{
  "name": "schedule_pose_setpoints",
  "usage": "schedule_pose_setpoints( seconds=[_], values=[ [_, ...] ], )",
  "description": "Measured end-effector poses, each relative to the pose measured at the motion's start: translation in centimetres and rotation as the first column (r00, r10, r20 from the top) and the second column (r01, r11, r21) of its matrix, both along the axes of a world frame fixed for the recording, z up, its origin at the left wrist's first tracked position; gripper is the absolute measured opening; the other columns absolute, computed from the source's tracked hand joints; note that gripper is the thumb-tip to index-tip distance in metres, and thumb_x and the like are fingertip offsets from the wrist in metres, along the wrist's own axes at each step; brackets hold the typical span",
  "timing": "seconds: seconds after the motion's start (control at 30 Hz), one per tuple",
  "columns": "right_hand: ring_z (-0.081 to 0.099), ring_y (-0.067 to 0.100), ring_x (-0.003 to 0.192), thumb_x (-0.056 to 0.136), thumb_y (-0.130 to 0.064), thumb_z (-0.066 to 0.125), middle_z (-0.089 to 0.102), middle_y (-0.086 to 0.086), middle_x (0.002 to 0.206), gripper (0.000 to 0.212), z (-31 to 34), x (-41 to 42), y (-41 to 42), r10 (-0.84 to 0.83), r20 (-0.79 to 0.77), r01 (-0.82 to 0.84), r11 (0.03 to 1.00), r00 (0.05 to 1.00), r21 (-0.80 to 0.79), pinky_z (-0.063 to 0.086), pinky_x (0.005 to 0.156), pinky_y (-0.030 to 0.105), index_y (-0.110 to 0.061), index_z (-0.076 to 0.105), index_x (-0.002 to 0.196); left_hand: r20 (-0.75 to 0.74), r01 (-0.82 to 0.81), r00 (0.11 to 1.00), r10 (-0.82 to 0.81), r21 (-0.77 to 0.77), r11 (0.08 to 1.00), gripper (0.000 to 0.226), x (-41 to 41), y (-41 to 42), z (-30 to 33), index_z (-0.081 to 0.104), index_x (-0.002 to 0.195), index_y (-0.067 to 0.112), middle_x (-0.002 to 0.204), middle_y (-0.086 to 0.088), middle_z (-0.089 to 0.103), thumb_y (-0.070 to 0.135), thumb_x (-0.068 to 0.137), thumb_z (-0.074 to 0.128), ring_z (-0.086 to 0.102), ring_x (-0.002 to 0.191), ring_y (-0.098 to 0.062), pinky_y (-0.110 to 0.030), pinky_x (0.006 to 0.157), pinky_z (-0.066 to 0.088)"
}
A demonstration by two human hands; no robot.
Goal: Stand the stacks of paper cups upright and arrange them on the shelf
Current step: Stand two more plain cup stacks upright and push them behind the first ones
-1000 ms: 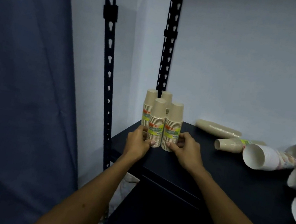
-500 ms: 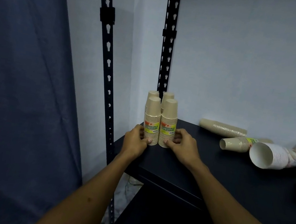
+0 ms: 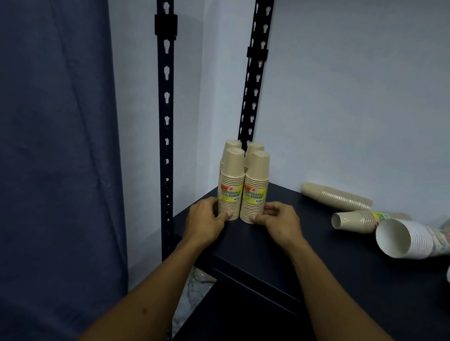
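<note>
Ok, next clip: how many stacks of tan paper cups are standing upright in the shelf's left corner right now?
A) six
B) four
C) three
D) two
B: two front stacks and two rear stacks stand in a tight square on the shelf, with the left hand and right hand at the front pair's bases.

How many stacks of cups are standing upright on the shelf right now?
4, in a tight square at the shelf's left back corner: front-left stack, front-right stack, back-left stack, back-right stack. The back two are mostly hidden; the other stacks in view lie on their sides.
</note>
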State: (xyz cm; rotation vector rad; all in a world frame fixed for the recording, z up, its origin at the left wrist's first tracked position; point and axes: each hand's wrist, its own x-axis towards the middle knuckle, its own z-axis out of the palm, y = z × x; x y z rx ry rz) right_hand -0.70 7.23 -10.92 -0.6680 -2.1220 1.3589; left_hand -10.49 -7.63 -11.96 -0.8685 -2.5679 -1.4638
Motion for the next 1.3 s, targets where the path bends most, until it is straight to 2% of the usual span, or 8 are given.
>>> schedule_pose_setpoints(
  seconds=[0.2, 0.3, 0.4, 0.6, 0.7, 0.87, 1.0, 1.3],
  values=[
    [0.063, 0.015, 0.103, 0.079, -0.026, 0.077, 0.066, 0.007, 0.119, 0.060, -1.0, -0.4, -0.8, -0.091, -0.008, 0.091, 0.973, 0.996, 0.214, 0.051, 0.089, 0.029, -0.005, 0.054, 0.131, -0.042, -0.057, 0.998, 0.053, -0.104, 0.993, 0.033, -0.5, 0.2, -0.6, 0.066, 0.102, 0.009, 0.106, -0.007, 0.067, 0.038, 0.087, 0.066, 0.057, 0.086, -0.015, -0.029, 0.070, 0.044],
    [0.059, 0.013, 0.096, 0.082, -0.025, 0.075, 0.066, 0.006, 0.114, 0.050, -1.0, -0.3, -0.8, -0.083, 0.016, 0.075, 0.951, 0.996, 0.300, 0.048, 0.081, 0.026, -0.009, 0.057, 0.125, -0.050, -0.072, 0.997, 0.066, -0.128, 0.989, 0.032, -0.8, 0.4, -0.8, 0.065, 0.100, 0.008, 0.102, -0.006, 0.066, 0.037, 0.087, 0.067, 0.058, 0.086, -0.018, -0.031, 0.069, 0.046],
    [0.059, 0.012, 0.094, 0.084, -0.020, 0.072, 0.067, 0.005, 0.112, 0.042, -1.1, -0.3, -0.8, -0.072, 0.006, 0.066, 0.944, 0.997, 0.324, 0.048, 0.082, 0.024, -0.010, 0.059, 0.122, -0.056, -0.088, 0.995, 0.081, -0.135, 0.987, 0.031, -0.8, 0.6, -0.9, 0.065, 0.100, 0.008, 0.102, -0.004, 0.065, 0.036, 0.087, 0.067, 0.058, 0.086, -0.017, -0.030, 0.069, 0.046],
    [0.062, 0.020, 0.098, 0.084, -0.024, 0.071, 0.067, 0.007, 0.111, 0.041, -1.2, -0.5, -0.7, -0.103, 0.043, 0.073, 0.897, 0.994, 0.437, 0.053, 0.086, 0.036, -0.010, 0.059, 0.121, -0.076, -0.129, 0.990, 0.119, -0.144, 0.981, 0.027, -0.8, 0.8, -0.9, 0.062, 0.093, 0.008, 0.093, -0.002, 0.060, 0.034, 0.087, 0.067, 0.055, 0.081, -0.017, -0.031, 0.066, 0.044],
    [0.062, 0.022, 0.095, 0.085, -0.027, 0.070, 0.067, 0.007, 0.106, 0.038, -1.3, -0.4, -0.8, -0.128, 0.067, 0.088, 0.899, 0.989, 0.429, 0.054, 0.084, 0.041, -0.010, 0.059, 0.116, -0.069, -0.133, 0.990, 0.123, -0.152, 0.979, 0.027, -1.2, 1.0, -1.3, 0.063, 0.084, 0.009, 0.089, -0.004, 0.063, 0.035, 0.087, 0.067, 0.057, 0.076, -0.017, -0.031, 0.062, 0.045],
    [0.063, 0.018, 0.093, 0.084, -0.028, 0.071, 0.069, 0.004, 0.102, 0.037, -1.2, -0.3, -0.9, -0.125, 0.053, 0.095, 0.917, 0.991, 0.387, 0.053, 0.082, 0.032, -0.009, 0.063, 0.115, -0.089, -0.127, 0.989, 0.114, -0.165, 0.978, 0.027, -1.7, 1.1, -1.8, 0.063, 0.084, 0.011, 0.088, -0.002, 0.063, 0.037, 0.088, 0.064, 0.057, 0.075, -0.016, -0.030, 0.060, 0.044],
    [0.064, 0.018, 0.090, 0.083, -0.028, 0.073, 0.070, 0.004, 0.098, 0.034, -1.2, -0.3, -0.8, -0.118, 0.044, 0.095, 0.930, 0.992, 0.356, 0.054, 0.083, 0.036, -0.009, 0.066, 0.111, -0.102, -0.123, 0.989, 0.106, -0.171, 0.978, 0.027, -1.7, 1.0, -1.8, 0.062, 0.084, 0.010, 0.087, -0.002, 0.062, 0.037, 0.089, 0.063, 0.056, 0.074, -0.017, -0.029, 0.058, 0.039],
    [0.064, 0.017, 0.093, 0.083, -0.030, 0.072, 0.071, 0.003, 0.098, 0.033, -1.3, -0.3, -0.7, -0.105, 0.036, 0.085, 0.930, 0.994, 0.357, 0.054, 0.085, 0.036, -0.010, 0.068, 0.110, -0.145, -0.103, 0.986, 0.083, -0.141, 0.985, 0.028, -2.0, 1.1, -2.1, 0.065, 0.087, 0.006, 0.089, -0.005, 0.063, 0.034, 0.089, 0.063, 0.058, 0.077, -0.020, -0.031, 0.063, 0.044]
  ],
)
